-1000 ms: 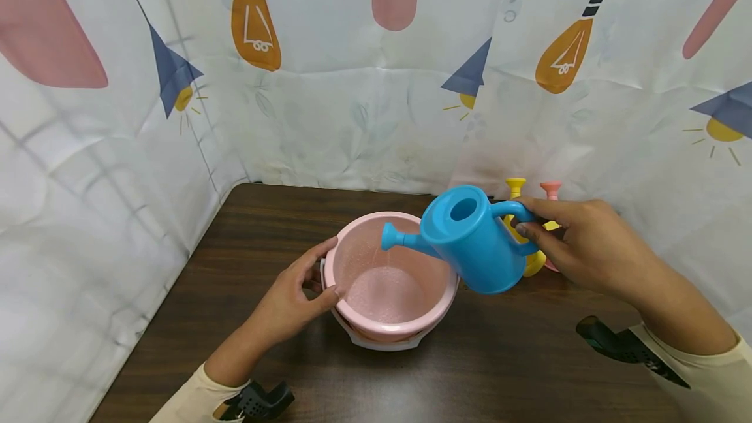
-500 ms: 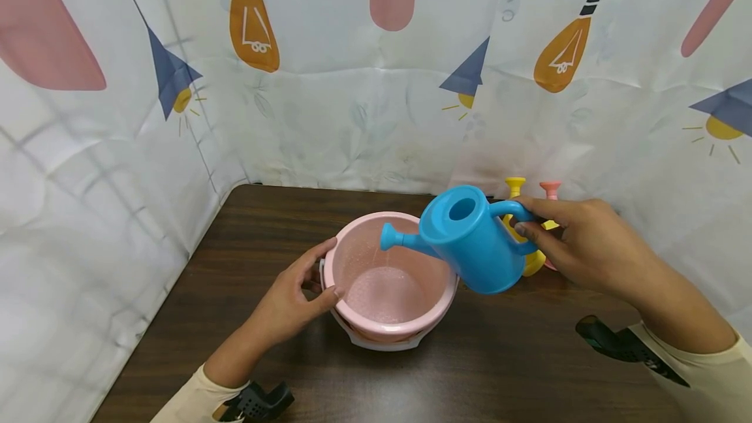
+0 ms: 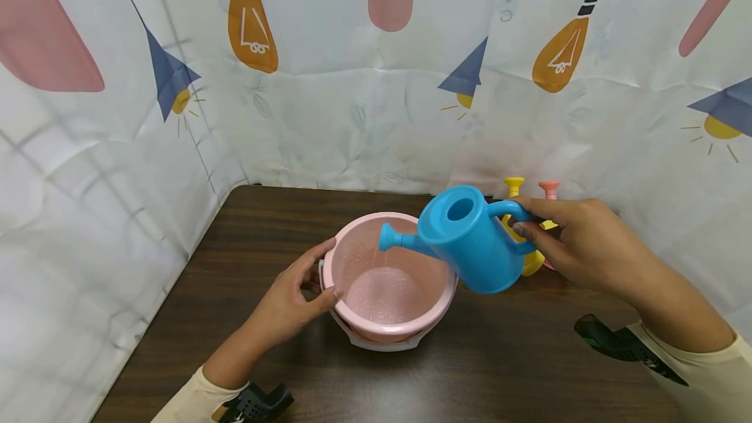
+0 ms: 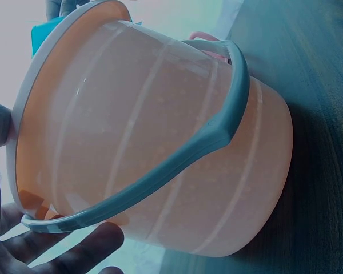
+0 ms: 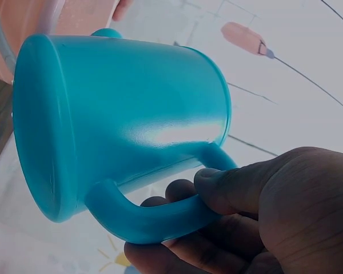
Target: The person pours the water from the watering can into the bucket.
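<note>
A pink bucket [image 3: 388,328] with a pale carrying handle [image 4: 177,165] stands on the brown table. My left hand [image 3: 288,302] grips the left side of its rim, thumb at the near edge and fingers along the outside. My right hand [image 3: 587,247] holds a blue watering can [image 3: 478,253] by its handle [image 5: 154,222], thumb on top and fingers curled beneath. The can is tilted left, its spout head [image 3: 389,237] over the bucket's mouth. Thin streams of water fall from the spout into the bucket, where the bottom looks wet and rippled.
Behind the can, a yellow spouted object [image 3: 515,187] and a pink one [image 3: 549,189] stand at the table's back right, partly hidden by the right hand. A printed white curtain [image 3: 352,123] borders the table [image 3: 276,214] behind and at left.
Water keeps falling from the spout into the bucket. Both hands, the can and the bucket hold nearly the same place; the whole view has shifted very slightly.
</note>
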Tool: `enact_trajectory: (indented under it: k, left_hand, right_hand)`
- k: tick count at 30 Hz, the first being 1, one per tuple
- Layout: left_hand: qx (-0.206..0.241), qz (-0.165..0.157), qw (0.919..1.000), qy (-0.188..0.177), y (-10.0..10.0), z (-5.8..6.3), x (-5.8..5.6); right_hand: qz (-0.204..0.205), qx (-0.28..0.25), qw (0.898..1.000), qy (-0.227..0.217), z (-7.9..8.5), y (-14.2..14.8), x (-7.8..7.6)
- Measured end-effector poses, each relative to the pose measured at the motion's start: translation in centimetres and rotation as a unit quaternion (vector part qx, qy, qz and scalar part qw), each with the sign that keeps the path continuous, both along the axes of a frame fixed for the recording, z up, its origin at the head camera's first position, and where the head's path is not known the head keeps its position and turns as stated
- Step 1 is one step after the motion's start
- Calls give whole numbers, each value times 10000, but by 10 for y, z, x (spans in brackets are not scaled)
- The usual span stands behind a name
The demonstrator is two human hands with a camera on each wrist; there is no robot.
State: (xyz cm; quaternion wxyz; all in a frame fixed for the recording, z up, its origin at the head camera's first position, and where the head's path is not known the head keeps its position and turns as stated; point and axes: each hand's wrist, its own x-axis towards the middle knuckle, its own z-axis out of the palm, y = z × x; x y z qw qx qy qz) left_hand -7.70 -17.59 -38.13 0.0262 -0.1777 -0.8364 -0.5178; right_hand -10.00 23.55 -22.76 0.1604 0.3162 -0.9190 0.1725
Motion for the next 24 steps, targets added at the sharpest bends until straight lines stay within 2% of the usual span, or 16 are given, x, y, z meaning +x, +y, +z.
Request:
enact_trajectory:
  k: [24]
  left_hand:
    - [-42,30,10000,-30,0,0,0]
  right_hand:
    - [-63,-1,9999,-103,-1,0,1]
